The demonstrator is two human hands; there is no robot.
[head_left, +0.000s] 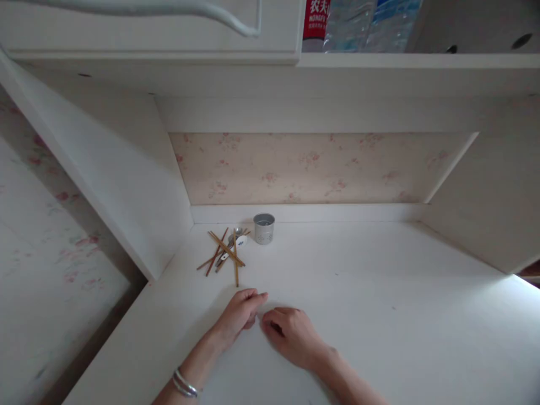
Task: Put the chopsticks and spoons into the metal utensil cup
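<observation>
Both hands rest side by side on the white desk [379, 292], fingers curled in, holding nothing: left hand [238, 315], right hand [291, 334], fingertips nearly meeting. Two bangles [184, 385] circle the left wrist. Just beyond lies a loose pile of wooden chopsticks [223, 252], roughly seven, over two spoons [234, 241], beside one perforated metal cup [264, 228]. Open desktop stretches right. On the shelf above, a red label [316, 14] reads "NONGFU".
</observation>
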